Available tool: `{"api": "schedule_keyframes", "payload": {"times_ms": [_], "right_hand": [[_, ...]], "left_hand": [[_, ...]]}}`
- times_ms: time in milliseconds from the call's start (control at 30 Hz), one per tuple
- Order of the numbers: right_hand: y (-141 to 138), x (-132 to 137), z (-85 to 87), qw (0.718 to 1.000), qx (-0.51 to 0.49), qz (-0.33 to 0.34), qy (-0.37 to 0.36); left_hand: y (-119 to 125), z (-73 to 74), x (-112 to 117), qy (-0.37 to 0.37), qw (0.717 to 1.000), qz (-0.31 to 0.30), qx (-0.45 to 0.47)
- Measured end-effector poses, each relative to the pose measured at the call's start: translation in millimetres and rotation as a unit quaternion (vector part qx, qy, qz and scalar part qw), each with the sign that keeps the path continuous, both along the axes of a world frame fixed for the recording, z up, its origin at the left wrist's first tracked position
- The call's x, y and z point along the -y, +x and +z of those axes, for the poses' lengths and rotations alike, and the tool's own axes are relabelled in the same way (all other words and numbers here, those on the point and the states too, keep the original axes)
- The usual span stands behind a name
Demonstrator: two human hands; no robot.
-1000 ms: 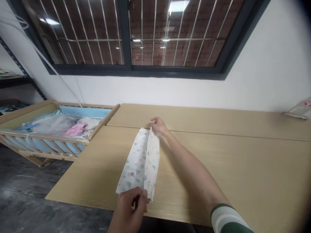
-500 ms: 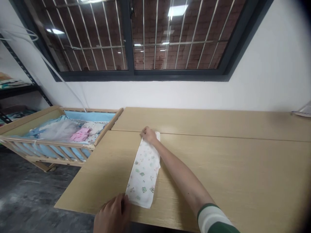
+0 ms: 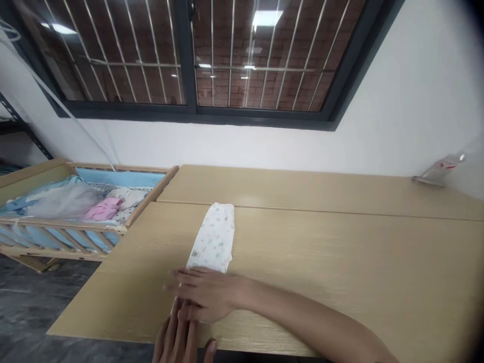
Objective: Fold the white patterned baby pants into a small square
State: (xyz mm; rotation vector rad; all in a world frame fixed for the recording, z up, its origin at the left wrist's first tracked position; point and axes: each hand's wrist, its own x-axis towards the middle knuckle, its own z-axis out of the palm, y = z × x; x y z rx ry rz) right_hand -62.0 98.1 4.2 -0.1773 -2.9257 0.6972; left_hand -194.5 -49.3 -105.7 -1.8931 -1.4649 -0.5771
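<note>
A narrow folded white cloth point(image 3: 214, 237) printed with small green and grey figures lies lengthwise on the wooden table, its far end at the seam between two boards. My right hand point(image 3: 212, 293) reaches across the near part of it, fingers outstretched to the left and slightly blurred. Below it, my left hand point(image 3: 180, 333) is at the cloth's near left corner, fingers stretched forward and thumb apart. The two hands overlap, with the right one over the left fingertips. They hide the near end of the cloth.
The pale wooden table point(image 3: 321, 262) stands against a white wall under a barred window point(image 3: 260, 115). To the left is a wooden crib point(image 3: 151, 196) holding blue bedding and pink cloth point(image 3: 104, 208). A clear plastic bag point(image 3: 438, 171) sits at the table's far right.
My right hand has come from the cloth's far end to its near end. My left hand has opened out from a closed grip at the near corner. The camera view has turned slightly right.
</note>
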Motion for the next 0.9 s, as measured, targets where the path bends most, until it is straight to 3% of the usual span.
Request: {"api": "schedule_keyframes", "payload": {"times_ms": [67,133,333,500,667,900], "right_hand": [[3.8,2.7,-8.7,1.0,0.02,-0.005,0.005],[6.0,-11.3,-15.6,0.999,0.035,-0.037,0.007],[11.2,-103.5,-26.5,0.982,0.079,-0.171,0.014],[18.6,-173.8,-34.3,0.953,0.1,-0.283,0.045],[33.5,-211.1,-46.5,0.958,0.066,-0.266,0.08],[77.8,-218.7,-47.0,0.951,0.053,-0.248,0.178]], "left_hand": [[0.6,-3.4,0.8,0.005,1.0,0.009,-0.001],[2.4,-1.1,2.1,-0.016,0.999,0.024,0.018],[3.0,14.3,5.2,-0.046,0.999,0.015,0.003],[-0.6,17.7,5.5,-0.051,0.998,0.01,-0.022],[19.1,15.9,3.2,-0.044,0.999,-0.024,-0.01],[67.4,19.3,-3.0,-0.087,0.991,-0.054,0.084]]}}
